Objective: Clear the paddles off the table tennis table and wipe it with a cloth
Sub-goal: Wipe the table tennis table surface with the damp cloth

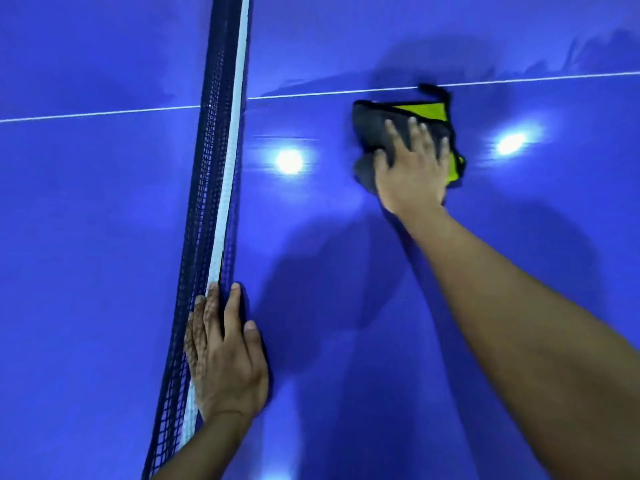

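The blue table tennis table [346,271] fills the whole view. A folded grey and lime-green cloth [377,129] lies on it just below the white centre line, to the right of the net. My right hand [414,168] presses flat on the cloth with fingers spread and straight, arm stretched far out. My left hand [225,355] rests at the foot of the net [218,168], some fingers behind the mesh on the far side and the others on the near side, fingers straight. No paddles are in view.
The dark net with its white top band runs from the lower left up to the top middle. A thin white centre line [104,112] crosses the table. Two ceiling lights reflect off the glossy surface either side of the cloth.
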`<action>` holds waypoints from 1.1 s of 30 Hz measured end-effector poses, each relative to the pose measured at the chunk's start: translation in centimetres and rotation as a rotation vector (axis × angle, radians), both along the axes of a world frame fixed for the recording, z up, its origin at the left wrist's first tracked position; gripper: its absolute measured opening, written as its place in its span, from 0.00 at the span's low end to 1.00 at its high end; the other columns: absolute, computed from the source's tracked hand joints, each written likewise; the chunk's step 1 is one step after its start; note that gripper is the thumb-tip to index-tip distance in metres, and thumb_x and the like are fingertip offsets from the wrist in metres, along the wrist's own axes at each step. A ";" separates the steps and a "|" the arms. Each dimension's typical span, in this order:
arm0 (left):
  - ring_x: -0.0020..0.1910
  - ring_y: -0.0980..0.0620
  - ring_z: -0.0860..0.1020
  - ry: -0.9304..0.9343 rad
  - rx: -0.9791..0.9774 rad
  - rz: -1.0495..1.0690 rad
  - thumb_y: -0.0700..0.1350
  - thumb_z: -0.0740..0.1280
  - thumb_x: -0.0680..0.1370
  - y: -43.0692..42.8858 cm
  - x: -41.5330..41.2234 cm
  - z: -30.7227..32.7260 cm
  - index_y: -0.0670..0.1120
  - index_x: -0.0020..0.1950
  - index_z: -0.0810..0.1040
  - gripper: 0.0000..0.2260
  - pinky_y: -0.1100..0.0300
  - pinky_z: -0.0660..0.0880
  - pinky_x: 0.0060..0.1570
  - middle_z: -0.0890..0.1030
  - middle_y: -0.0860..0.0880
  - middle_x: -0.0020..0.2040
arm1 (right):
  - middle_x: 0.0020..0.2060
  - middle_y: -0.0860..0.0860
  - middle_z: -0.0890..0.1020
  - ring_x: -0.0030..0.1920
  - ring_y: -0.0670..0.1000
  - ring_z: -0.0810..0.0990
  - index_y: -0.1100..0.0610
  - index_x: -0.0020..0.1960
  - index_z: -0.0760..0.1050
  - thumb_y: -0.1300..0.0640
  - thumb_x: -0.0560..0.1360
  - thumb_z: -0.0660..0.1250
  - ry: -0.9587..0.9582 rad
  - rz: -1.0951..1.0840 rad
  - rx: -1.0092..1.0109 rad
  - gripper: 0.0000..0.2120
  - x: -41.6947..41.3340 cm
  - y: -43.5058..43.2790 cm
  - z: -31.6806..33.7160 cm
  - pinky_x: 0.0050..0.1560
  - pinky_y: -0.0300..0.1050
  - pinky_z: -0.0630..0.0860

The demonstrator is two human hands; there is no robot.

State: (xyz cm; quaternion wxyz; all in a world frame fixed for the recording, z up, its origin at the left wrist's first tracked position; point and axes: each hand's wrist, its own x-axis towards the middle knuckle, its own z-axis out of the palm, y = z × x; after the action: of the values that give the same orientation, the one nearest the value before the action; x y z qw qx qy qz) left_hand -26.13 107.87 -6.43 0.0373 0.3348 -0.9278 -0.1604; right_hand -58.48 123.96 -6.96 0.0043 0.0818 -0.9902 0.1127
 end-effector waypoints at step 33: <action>0.80 0.44 0.55 -0.023 -0.091 -0.015 0.46 0.56 0.84 0.8 0.1 -0.1 0.51 0.80 0.61 0.23 0.45 0.49 0.78 0.57 0.46 0.82 | 0.81 0.55 0.60 0.81 0.54 0.57 0.47 0.82 0.59 0.42 0.81 0.53 0.005 0.049 -0.032 0.30 10.5 9.6 -0.2 0.81 0.59 0.45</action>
State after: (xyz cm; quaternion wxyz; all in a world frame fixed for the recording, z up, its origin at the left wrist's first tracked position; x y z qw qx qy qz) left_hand -25.98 108.70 -6.55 0.0407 0.3275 -0.9370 -0.1146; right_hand -48.01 133.51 -7.14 0.0052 0.1061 -0.9860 0.1282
